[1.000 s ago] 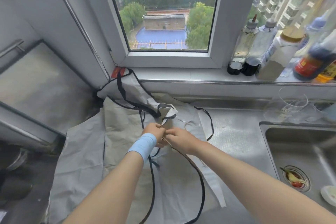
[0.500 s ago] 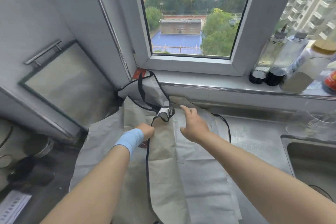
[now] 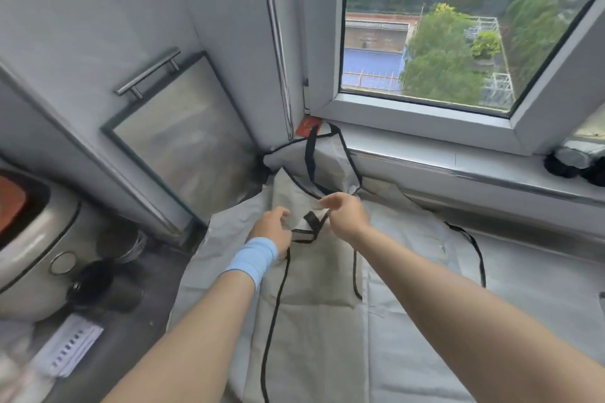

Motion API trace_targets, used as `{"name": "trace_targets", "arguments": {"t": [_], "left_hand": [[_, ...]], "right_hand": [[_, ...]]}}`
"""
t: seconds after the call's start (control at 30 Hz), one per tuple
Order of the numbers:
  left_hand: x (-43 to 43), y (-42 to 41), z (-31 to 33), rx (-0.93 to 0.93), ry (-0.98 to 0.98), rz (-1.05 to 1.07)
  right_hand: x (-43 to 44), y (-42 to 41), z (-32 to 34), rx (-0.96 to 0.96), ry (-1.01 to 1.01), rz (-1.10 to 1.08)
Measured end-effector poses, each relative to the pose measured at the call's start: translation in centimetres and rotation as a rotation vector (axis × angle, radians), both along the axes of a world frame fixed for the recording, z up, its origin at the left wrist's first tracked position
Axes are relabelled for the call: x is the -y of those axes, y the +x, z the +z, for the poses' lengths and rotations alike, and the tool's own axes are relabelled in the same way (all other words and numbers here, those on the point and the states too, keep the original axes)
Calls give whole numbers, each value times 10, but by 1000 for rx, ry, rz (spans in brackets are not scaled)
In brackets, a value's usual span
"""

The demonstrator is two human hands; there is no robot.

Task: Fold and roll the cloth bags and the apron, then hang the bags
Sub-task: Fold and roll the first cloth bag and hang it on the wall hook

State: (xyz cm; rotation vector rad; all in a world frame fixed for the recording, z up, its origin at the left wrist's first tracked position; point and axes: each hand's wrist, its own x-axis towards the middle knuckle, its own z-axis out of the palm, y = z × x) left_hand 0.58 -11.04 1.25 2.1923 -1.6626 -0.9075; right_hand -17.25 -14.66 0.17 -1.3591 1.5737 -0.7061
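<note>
Apron lies spread flat on the table in the corner below the window; its top end climbs onto the sill against the wall. Pale grey-beige fabric, black piping along the edges, long black ties trailing loose to the right.

Left hand, blue wristband at the wrist, hovers over the middle fold, fingers curled and partly open; whether it touches the cloth cannot be told. Right hand has a light pinch grip on a black strap near the bib, thumb and forefinger closed on it, the strap lifted a little off the cloth.

Handling, as judged: thin, light, limp fabric with a slightly papery crease; it will slide on the steel and spring out of loose folds. Ties tangle readily. Best hold is at the piped edges and corners, both hands, pressing each fold flat before rolling. Gather the ties inward first so that they do not drag.

Rice cooker stands at far left, clear of the work.
</note>
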Motion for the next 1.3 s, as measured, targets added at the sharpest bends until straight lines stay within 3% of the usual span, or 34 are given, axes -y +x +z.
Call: {"name": "trace_targets", "arguments": {"t": [0.07, 0.17, 0.27, 0.37, 0.47, 0.63, 0.77, 0.83, 0.93, 1.03, 1.1, 1.2, 1.3], "left_hand": [[6, -4, -12, -8, -12, -87], [18, -18, -27, 62, 5, -185], [32, -29, -39, 223, 73, -267], [47, -29, -49, 306, 10, -283], [62, -20, -51, 192, 16, -259], [87, 2, -50, 7, 306, -143], [96, 5, -43, -184, 69, -78], [99, -2, -41, -183, 68, -207], [110, 4, -50, 19, 48, -288], [120, 16, -47, 50, 175, -221], [129, -1, -39, 129, 228, -255], [121, -7, -37, 387, -74, -344], [116, -30, -32, 356, -321, -350]], "right_hand": [[2, -10, -10, -229, -90, 51], [10, -21, -26, -542, -200, 292], [21, -24, -38, -706, -194, 449], [39, -22, -47, -854, -208, 511], [57, -16, -45, -930, -321, 505], [89, 0, -29, -994, -464, 603], [110, 19, -14, -1143, -501, 741], [115, 22, -15, -1197, -524, 739], [110, 21, -21, -1015, -541, 661], [95, 9, -25, -843, -703, 557], [79, -24, -30, -763, -723, 245], [52, -38, -49, -603, -377, -116], [34, -44, -66, -485, 125, -201]]}}
